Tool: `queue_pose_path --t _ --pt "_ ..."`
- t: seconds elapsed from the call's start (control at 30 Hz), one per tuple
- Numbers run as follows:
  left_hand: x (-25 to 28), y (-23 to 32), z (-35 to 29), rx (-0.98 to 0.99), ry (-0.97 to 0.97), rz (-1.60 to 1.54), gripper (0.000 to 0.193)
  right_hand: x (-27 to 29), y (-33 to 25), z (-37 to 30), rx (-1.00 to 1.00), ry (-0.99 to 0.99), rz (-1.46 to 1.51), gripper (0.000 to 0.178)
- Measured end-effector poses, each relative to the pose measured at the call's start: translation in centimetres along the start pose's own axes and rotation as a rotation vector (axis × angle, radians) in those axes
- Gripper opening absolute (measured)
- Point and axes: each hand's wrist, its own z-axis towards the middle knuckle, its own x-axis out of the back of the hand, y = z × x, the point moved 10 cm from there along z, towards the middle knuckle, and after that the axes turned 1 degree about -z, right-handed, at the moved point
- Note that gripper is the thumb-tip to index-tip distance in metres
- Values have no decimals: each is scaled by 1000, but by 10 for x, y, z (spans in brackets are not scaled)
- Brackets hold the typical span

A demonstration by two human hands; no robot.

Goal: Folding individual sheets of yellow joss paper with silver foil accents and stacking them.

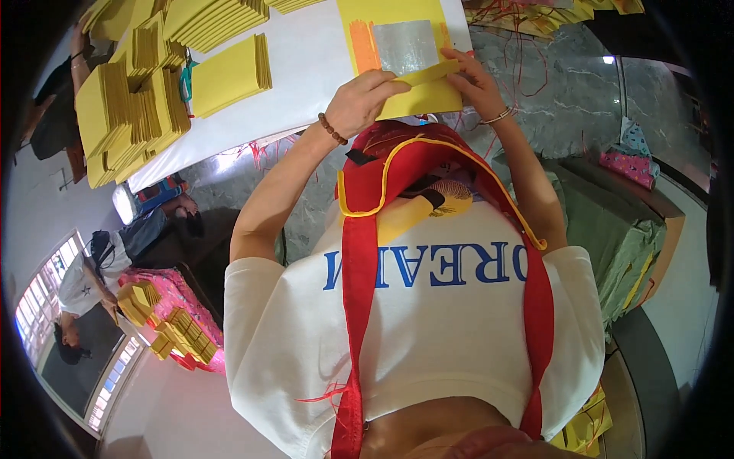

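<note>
In front of me on the white table lies a yellow sheet of joss paper with a silver patch and an orange band on its left. A narrow yellow strip of paper is lifted across it, just below the silver. My left hand, wearing a beaded bracelet, pinches the strip's left end between thumb and fingers. At the right end my right hand has its fingers closed on the same strip. Whether the strip is this sheet's own folded edge or a separate piece, I cannot tell.
Stacks of folded yellow paper cover the left of the white table. Red strings hang at the right. A green-wrapped bundle stands to the right. At the far left another person is beside yellow bundles on pink cloth.
</note>
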Motion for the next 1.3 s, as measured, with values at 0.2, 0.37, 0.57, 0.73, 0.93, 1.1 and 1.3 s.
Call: queue_pose_path --t 0.2,0.37,0.57,0.73,0.93,1.1,1.3 --pt "-12 8 -6 -69 -125 10 45 -2 -4 -1 22 -19 57 20" --pt "-14 -2 -9 -19 -155 -16 55 -2 2 0 -59 -16 19 19" --pt "-8 -5 -3 12 -195 -146 49 -1 7 -1 -53 -12 46 18" --pt "5 -13 -2 32 -101 -151 30 4 13 0 -120 1 170 21" --pt "-3 -39 -2 355 -143 -244 26 0 -1 -5 32 41 -120 32" --pt "18 -31 -10 349 -81 -253 50 1 1 -2 -134 84 22 39" --pt "16 -36 -15 120 45 172 65 0 5 -1 -137 79 57 40"
